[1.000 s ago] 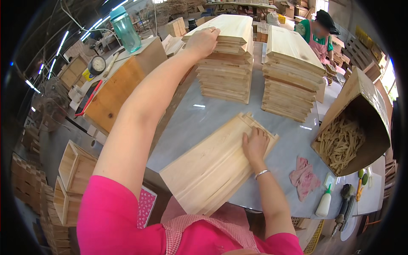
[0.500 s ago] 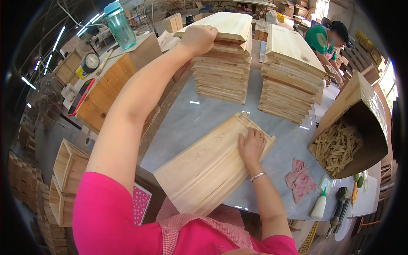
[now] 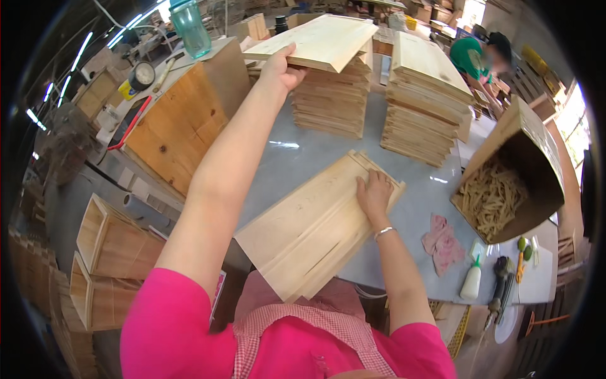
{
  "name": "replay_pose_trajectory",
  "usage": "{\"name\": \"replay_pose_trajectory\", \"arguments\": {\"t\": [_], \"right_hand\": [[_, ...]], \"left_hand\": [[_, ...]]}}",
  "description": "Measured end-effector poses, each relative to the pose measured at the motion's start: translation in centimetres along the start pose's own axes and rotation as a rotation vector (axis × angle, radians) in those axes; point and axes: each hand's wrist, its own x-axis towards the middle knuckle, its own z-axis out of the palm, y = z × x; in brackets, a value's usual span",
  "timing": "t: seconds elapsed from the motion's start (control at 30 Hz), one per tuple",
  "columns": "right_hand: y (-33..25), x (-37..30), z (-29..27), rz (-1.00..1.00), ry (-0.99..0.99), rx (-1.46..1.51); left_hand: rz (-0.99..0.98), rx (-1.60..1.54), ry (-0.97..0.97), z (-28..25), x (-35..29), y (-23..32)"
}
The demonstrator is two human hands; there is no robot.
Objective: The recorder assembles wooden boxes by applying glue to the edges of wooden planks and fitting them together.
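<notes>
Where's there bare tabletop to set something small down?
The grey tabletop shows bare between the left wood stack and the boards under the right hand, and again between those boards and the pink cloth. It's crowded at the right, with the carton, white bottle and power tool.

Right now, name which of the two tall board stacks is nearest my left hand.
The left stack: your left hand grips the board over it. The right stack stands farther off, across a gap.

A woodworking shop — stacked boards [image 3: 328,104], a power tool [image 3: 504,268], a box [image 3: 499,134] of wood strips [image 3: 492,199] — another person [image 3: 467,58] beyond
</notes>
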Motion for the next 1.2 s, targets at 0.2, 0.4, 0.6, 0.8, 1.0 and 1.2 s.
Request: {"name": "replay_pose_trajectory", "arguments": {"t": [0.2,0.4,0.6,0.8,1.0,1.2], "right_hand": [[2.1,-0.1,0.3,-0.009,-0.071,0.069],[6.6,1.5,1.1,-0.075,-0.232,0.131],[4.7,5.5,-3.3,0.324,-0.635,0.375],[7.8,6.6,-2.5,0.489,-0.615,0.619],[6.2,5.8,-2.6,0.454,-0.626,0.641],[5.6,5.8,-3.7,0.396,-0.696,0.452]], "left_hand": [[0.018,0.135,0.103,-3.0,-9.6,1.1],[-0.084,0.255,0.239,-9.5,-29.1,2.6],[-0.186,0.258,0.394,-17.0,-40.9,4.2],[-0.284,0.329,0.440,-20.6,-44.1,1.9],[-0.337,0.299,0.475,-21.8,-43.8,-0.9],[-0.371,0.375,0.485,-21.0,-43.3,-1.7]]}}
